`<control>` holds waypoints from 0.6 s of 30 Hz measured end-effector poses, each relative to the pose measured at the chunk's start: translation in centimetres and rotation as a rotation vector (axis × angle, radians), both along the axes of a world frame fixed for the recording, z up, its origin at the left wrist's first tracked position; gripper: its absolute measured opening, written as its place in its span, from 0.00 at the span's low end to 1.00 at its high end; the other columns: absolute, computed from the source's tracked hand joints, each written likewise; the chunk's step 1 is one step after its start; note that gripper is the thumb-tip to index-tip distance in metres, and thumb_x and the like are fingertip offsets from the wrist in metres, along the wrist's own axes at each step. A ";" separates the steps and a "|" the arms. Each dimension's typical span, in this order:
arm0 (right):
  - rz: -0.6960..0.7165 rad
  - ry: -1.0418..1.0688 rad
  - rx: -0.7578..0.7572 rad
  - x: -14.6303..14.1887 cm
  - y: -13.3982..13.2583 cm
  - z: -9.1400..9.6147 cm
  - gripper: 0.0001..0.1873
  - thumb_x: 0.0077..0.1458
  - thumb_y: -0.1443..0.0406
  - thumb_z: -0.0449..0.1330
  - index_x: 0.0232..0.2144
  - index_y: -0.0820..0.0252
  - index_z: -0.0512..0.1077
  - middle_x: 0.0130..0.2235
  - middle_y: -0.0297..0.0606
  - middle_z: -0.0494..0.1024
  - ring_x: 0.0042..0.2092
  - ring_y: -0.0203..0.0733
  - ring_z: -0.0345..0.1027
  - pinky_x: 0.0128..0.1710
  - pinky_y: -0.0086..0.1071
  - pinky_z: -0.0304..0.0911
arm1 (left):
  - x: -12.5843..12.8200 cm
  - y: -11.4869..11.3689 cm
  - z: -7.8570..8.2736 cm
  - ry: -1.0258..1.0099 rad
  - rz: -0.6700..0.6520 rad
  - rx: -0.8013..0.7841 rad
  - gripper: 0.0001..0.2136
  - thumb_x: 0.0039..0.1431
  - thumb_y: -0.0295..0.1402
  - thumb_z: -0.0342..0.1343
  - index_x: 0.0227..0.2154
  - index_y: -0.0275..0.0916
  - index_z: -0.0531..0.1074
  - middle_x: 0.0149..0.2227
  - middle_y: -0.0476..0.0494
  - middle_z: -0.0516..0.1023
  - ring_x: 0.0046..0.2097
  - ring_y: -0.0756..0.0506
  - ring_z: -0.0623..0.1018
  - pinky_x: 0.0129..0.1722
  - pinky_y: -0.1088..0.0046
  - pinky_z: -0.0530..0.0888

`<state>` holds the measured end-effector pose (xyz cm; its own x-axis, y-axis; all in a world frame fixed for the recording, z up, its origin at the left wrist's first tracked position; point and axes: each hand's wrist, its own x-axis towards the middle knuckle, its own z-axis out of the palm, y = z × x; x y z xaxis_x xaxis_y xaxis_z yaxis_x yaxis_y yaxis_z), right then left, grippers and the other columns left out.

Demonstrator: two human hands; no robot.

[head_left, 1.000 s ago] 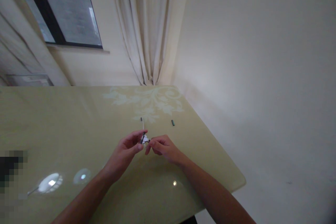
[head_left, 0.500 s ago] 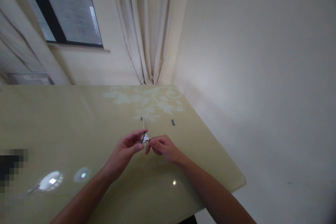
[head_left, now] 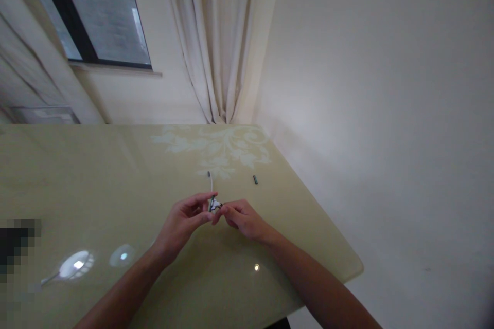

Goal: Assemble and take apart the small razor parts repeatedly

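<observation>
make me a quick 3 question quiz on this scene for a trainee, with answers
1. True or false: the small dark rectangular piece lies on the tabletop, apart from both hands' grips.
2. Which design decorates the tabletop's far end?
A) red stripes
B) a white floral pattern
C) a black checkerboard
3. Fill in: the small white-and-dark item is held between the ____ grip and the ____ grip.

Key: 1. True. 2. B. 3. Left grip; right grip.
</observation>
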<state>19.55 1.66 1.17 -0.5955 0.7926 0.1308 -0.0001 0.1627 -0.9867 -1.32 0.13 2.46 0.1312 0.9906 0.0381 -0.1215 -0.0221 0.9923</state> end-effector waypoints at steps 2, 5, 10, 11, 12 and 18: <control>-0.011 -0.030 0.023 0.0 0.0 -0.1 0.33 0.68 0.43 0.52 0.37 0.64 0.83 0.20 0.27 0.57 0.23 0.31 0.48 0.25 0.28 0.45 | 0.1 0.0 -0.1 0.007 0.015 -0.006 0.21 0.42 0.38 0.75 0.43 0.42 0.85 0.25 0.53 0.70 0.30 0.50 0.71 0.35 0.73 0.70; -0.040 -0.073 0.042 0.0 0.0 -0.1 0.33 0.68 0.42 0.51 0.38 0.63 0.83 0.21 0.27 0.57 0.24 0.32 0.49 0.26 0.28 0.46 | 0.5 -0.2 -0.1 -0.012 0.025 -0.041 0.22 0.41 0.38 0.76 0.43 0.41 0.85 0.26 0.53 0.70 0.31 0.49 0.72 0.35 0.73 0.71; -0.136 -0.121 0.066 -0.1 0.2 -0.3 0.33 0.66 0.42 0.53 0.34 0.63 0.82 0.21 0.27 0.58 0.24 0.32 0.49 0.26 0.28 0.47 | 0.9 -0.5 -0.3 -0.043 0.059 -0.083 0.21 0.41 0.39 0.76 0.41 0.42 0.84 0.30 0.50 0.77 0.36 0.46 0.76 0.42 0.69 0.74; -0.142 -0.127 0.066 -0.1 0.2 -0.3 0.33 0.65 0.42 0.54 0.34 0.63 0.82 0.21 0.27 0.58 0.24 0.32 0.49 0.26 0.28 0.47 | 0.9 -0.5 -0.5 -0.051 0.050 -0.088 0.21 0.42 0.39 0.76 0.42 0.42 0.84 0.33 0.48 0.79 0.38 0.45 0.77 0.44 0.68 0.74; -0.142 -0.130 0.066 -0.1 0.3 -0.3 0.33 0.65 0.41 0.54 0.33 0.63 0.82 0.21 0.27 0.58 0.24 0.32 0.49 0.26 0.28 0.46 | 0.8 -0.4 -0.6 -0.060 0.038 -0.093 0.21 0.42 0.39 0.76 0.42 0.42 0.84 0.35 0.47 0.81 0.39 0.45 0.77 0.45 0.68 0.74; -0.153 -0.101 0.053 -0.1 0.6 -0.1 0.34 0.65 0.40 0.53 0.33 0.64 0.83 0.20 0.27 0.57 0.24 0.32 0.49 0.26 0.28 0.45 | 0.2 0.1 -1.4 -0.092 0.006 -0.066 0.21 0.46 0.39 0.75 0.45 0.43 0.82 0.40 0.45 0.82 0.42 0.45 0.78 0.45 0.69 0.74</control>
